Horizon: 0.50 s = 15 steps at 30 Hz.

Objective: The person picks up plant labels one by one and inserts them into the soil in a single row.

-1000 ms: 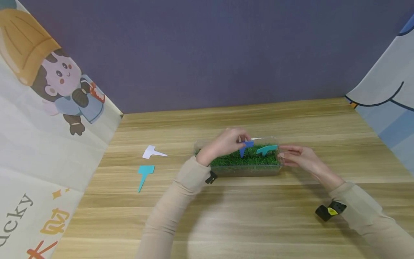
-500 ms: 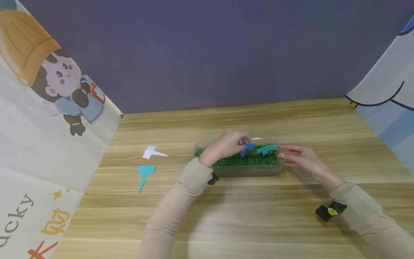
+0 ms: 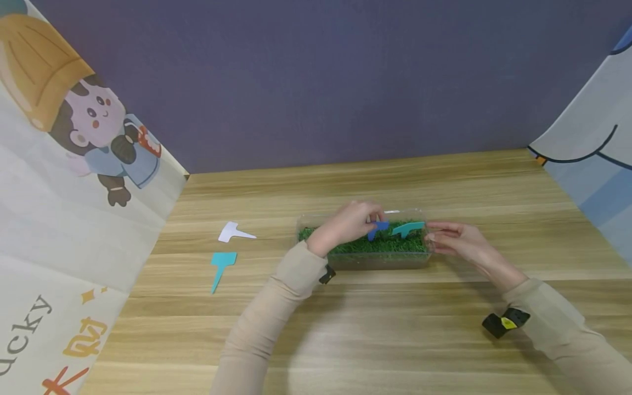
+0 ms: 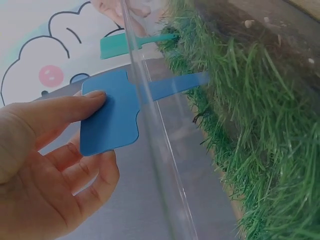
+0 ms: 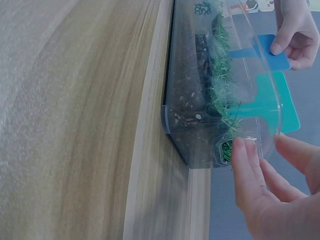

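My left hand (image 3: 356, 220) pinches the head of a blue T-shaped plant label (image 4: 111, 112) between thumb and fingers. The label's stem runs down into artificial-looking green grass (image 4: 255, 100) inside a clear plastic planter box (image 3: 380, 261). Beside it, to the right, a teal plant label (image 5: 272, 102) stands tilted in the same grass. My right hand (image 3: 461, 241) rests with fairly straight fingers against the box's right end, thumb and fingertips spread at its wall and rim. Dark soil with pebbles (image 5: 187, 107) shows through the box's side in the right wrist view.
On the wooden table (image 3: 395, 329), left of the box, lie a white plant label (image 3: 230, 232) and another teal plant label (image 3: 222, 260). A dark purple partition (image 3: 316, 82) rises behind the table. Printed cartoon panels flank both sides.
My left hand has lowered slightly with the blue label, and less of the label's stem shows above the grass. The right hand has stayed at the box's end.
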Each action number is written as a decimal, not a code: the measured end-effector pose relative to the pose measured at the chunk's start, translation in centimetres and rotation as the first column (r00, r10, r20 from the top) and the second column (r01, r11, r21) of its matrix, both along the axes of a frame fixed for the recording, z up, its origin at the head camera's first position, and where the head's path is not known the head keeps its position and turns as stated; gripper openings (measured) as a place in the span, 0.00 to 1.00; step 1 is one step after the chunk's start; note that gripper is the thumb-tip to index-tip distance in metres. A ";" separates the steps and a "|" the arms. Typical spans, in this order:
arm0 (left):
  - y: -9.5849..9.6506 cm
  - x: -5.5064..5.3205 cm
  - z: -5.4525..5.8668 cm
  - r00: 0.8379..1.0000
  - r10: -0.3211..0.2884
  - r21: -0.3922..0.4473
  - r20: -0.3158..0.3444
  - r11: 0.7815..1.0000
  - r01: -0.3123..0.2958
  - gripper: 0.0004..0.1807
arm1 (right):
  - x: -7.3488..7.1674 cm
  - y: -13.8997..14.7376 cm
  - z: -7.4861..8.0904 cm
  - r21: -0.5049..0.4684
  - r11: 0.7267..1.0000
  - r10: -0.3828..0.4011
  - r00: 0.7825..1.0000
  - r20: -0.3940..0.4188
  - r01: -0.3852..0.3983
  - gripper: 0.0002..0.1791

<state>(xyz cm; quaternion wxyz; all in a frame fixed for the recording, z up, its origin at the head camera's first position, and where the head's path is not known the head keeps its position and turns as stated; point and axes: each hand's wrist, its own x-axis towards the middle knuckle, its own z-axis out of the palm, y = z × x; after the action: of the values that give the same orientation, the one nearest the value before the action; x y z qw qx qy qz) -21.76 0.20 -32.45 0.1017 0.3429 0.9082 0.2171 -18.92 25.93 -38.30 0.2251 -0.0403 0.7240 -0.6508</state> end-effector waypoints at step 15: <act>0.3 0.0 -0.4 0.999 -0.013 -0.053 -0.052 0.999 0.010 0.09 | 0.0 0.0 -0.1 -0.013 1.000 0.001 1.000 -0.004 -0.002 0.35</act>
<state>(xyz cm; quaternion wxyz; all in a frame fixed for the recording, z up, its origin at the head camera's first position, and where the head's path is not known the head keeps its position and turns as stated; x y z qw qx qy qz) -21.80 0.55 -32.81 0.0884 0.3509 0.9140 0.1833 -18.87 25.97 -38.38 0.2237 -0.0437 0.7201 -0.6553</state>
